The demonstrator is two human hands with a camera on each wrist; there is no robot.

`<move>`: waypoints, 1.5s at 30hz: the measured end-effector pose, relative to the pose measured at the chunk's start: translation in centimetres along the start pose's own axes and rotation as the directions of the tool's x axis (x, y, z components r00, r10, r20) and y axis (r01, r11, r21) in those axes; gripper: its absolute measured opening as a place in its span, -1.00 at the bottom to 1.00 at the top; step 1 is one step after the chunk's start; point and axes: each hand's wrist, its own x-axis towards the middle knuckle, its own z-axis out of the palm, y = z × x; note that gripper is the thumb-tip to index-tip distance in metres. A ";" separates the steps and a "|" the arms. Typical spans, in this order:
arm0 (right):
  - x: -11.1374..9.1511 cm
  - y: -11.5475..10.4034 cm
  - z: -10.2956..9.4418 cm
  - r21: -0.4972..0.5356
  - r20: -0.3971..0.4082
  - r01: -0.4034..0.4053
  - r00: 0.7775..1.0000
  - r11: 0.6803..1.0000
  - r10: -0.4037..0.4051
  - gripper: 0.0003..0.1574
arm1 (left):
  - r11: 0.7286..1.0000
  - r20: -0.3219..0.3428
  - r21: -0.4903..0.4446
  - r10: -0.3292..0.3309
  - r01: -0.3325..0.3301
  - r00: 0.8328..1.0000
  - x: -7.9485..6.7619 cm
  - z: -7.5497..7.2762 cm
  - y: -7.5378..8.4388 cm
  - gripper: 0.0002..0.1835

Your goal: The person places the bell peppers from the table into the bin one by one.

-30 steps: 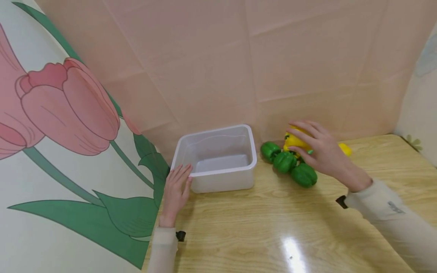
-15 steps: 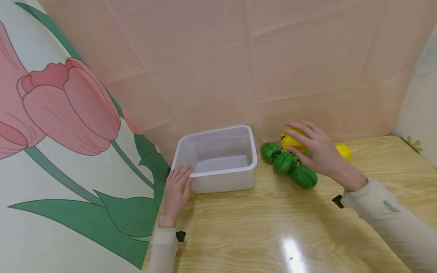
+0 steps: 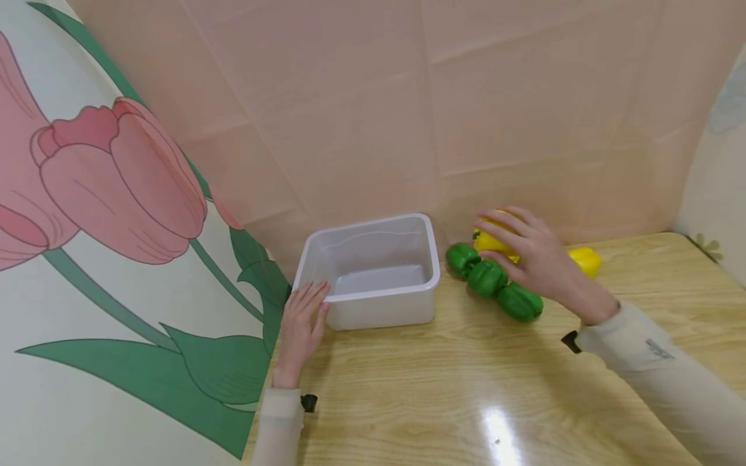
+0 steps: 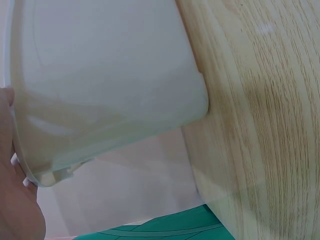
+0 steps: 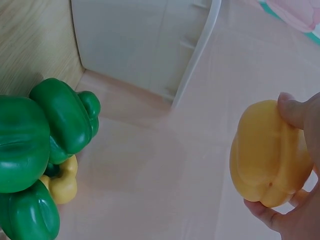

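Note:
My right hand (image 3: 539, 259) grips a yellow bell pepper (image 3: 487, 242) between thumb and fingers. In the right wrist view this pepper (image 5: 267, 152) hangs apart from the others. Green bell peppers (image 3: 487, 278) lie in a row on the table beneath and left of that hand, and another yellow bell pepper (image 3: 585, 261) shows beyond the wrist. My left hand (image 3: 300, 330) rests on the near left corner of a light grey plastic bin (image 3: 384, 312), fingers over the rim and thumb at the front. The left wrist view has the bin's outer wall (image 4: 110, 65).
The wood-grain table (image 3: 408, 395) meets a pinkish cloth backdrop (image 3: 361, 116) behind the bin. Along the left side runs a wall with a painted tulip (image 3: 122, 188). A pale wall (image 3: 719, 188) closes off the right.
The right hand has moved a little to the left, carrying the yellow bell pepper over the green ones. My left hand and the bin stay where they were.

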 end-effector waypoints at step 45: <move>1.7 -1.1 2.3 0.007 -0.023 0.051 0.998 0.999 -0.051 -0.41 | 1.000 0.025 0.005 -0.008 0.008 1.000 -0.2 -0.2 0.0 -0.57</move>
